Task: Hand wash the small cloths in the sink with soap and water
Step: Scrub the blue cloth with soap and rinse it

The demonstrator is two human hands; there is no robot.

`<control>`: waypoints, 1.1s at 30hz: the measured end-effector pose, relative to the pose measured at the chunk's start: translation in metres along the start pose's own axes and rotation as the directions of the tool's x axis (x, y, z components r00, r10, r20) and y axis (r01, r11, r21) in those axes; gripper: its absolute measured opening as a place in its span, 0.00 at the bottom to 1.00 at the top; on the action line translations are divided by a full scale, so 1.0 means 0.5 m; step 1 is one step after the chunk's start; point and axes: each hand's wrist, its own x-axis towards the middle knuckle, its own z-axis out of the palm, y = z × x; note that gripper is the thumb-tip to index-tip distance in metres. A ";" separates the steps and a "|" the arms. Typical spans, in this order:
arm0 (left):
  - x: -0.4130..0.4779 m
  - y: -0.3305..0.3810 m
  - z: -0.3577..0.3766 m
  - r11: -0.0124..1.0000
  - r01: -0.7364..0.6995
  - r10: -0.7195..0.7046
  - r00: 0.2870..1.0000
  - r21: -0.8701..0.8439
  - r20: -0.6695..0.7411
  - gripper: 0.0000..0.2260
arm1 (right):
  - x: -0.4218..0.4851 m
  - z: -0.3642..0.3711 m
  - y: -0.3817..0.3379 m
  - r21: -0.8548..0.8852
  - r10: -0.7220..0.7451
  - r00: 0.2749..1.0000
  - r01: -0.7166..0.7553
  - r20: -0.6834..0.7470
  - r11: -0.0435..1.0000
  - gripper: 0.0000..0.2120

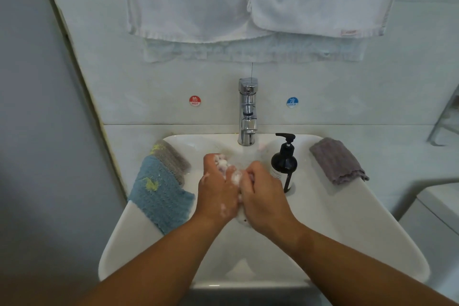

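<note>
Over the middle of the white sink (347, 236), my left hand (216, 191) and my right hand (263, 196) are pressed together, both curled round a small pale cloth (223, 165) covered in white foam. Most of that cloth is hidden inside my hands. Foam streaks both hands. A blue cloth (159, 196) with yellow marks hangs over the sink's left rim, with a grey cloth (171, 159) just behind it. A purple-grey cloth (337, 160) lies on the right rim. A black soap pump bottle (284, 164) stands just right of my right hand.
A chrome tap (247, 112) stands at the back centre of the sink, between round hot (195, 100) and cold (292, 102) stickers. White towels (248, 0) hang on the wall above. A white toilet tank (437, 218) is at the right.
</note>
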 end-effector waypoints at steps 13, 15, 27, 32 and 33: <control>-0.011 0.010 0.002 0.996 0.035 -0.032 0.999 -0.079 0.037 0.12 | 0.001 -0.004 -0.004 0.063 -0.064 0.997 0.066 -0.032 0.996 0.08; -0.024 0.015 0.007 0.980 0.081 -0.059 0.990 -0.183 0.126 0.10 | 0.022 -0.007 0.001 0.095 -0.028 0.993 0.038 -0.111 0.995 0.07; -0.022 0.015 0.008 0.982 0.022 -0.003 0.995 -0.186 0.103 0.12 | 0.010 -0.013 -0.003 0.162 -0.048 0.993 0.065 -0.104 0.985 0.08; -0.018 0.012 0.012 0.966 -0.011 0.041 0.993 -0.259 0.112 0.16 | 0.026 -0.012 0.026 0.009 0.129 0.992 -0.129 -0.007 0.992 0.12; -0.014 0.012 0.009 0.969 -0.015 0.036 0.996 -0.248 0.081 0.16 | 0.017 -0.010 0.024 0.001 0.133 0.991 -0.133 0.029 0.991 0.12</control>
